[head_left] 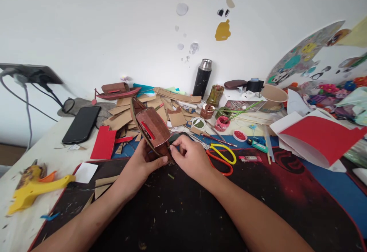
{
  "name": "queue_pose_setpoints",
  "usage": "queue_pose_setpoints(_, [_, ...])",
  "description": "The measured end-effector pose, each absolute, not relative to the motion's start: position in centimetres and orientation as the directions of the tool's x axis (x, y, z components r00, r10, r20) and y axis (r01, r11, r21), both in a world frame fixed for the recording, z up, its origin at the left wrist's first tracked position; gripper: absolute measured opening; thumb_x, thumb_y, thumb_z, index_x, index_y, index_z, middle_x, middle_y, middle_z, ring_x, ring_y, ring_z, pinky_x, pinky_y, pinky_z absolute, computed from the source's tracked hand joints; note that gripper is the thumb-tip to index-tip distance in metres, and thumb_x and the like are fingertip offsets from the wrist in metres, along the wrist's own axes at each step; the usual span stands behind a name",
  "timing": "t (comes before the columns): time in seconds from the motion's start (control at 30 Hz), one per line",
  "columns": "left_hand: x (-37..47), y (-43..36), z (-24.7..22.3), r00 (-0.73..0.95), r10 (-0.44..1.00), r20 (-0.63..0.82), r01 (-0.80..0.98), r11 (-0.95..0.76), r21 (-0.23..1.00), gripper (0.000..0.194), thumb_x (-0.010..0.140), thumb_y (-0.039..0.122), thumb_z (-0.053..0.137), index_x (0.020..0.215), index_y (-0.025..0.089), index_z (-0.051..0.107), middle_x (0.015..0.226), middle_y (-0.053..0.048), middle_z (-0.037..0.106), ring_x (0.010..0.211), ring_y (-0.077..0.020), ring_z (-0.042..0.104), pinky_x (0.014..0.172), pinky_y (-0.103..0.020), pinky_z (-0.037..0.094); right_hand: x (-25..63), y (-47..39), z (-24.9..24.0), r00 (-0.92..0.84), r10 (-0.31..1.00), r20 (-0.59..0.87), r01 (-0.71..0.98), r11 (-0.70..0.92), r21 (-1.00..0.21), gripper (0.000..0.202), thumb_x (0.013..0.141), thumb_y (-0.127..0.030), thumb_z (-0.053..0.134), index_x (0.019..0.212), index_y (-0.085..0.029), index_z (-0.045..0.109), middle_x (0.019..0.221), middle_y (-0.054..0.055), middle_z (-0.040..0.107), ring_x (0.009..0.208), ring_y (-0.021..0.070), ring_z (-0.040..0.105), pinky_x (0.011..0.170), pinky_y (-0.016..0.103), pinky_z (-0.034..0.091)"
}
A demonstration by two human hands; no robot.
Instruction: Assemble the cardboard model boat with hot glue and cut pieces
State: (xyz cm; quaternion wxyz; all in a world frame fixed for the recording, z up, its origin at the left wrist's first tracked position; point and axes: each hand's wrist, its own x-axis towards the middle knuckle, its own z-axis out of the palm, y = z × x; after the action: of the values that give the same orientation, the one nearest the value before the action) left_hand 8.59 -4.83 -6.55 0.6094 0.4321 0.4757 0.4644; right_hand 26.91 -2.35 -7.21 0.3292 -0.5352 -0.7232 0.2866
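A brown model boat [155,127] with a curved cabin roof and a red strip in its side is held tilted above the black mat. My left hand [143,160] grips its hull from below and the left, with the thumb along the near end. At that same end, my right hand [187,154] has its thumb and fingers pinched together against the boat. Whatever small piece lies between those fingertips is hidden. Scissors [225,154] with yellow and orange handles rest just right of my right hand.
Cardboard scraps [122,120] and a second model boat [117,90] lie behind. A yellow glue gun [40,189] and a phone [82,125] are at left. Paint pots [222,124], a black flask [202,79] and red paper [321,139] stand or lie toward the right.
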Motion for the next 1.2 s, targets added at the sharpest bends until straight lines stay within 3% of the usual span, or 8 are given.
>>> queue_pose_setpoints(0.83, [8.58,-4.73,-6.62,0.127,0.978,-0.167,-0.114,0.182,0.977,0.063,0.071,0.037,0.094,0.122,0.025,0.059,0.128,-0.011,0.077,0.128,-0.0366,0.069,0.112,-0.055,0.053,26.99,-2.32,-7.08,-0.207,0.963,0.174,0.604,0.265,-0.752,0.005,0.094,-0.026,0.069,0.091,-0.022,0.066,0.057,-0.007,0.056,0.050,0.0130,0.048,0.056,0.027,0.032])
queue_pose_setpoints(1.2, [8.67,-4.82,-6.55,0.120,0.976,-0.184,-0.138,0.200,0.970,0.064,0.070,0.037,0.095,0.122,0.025,0.060,0.124,-0.010,0.077,0.125,-0.0352,0.070,0.107,-0.050,0.057,26.99,-2.40,-7.16,-0.208,0.963,0.170,0.605,0.264,-0.751,0.006,0.095,-0.026,0.068,0.091,-0.022,0.066,0.057,-0.007,0.057,0.049,0.0130,0.047,0.055,0.027,0.032])
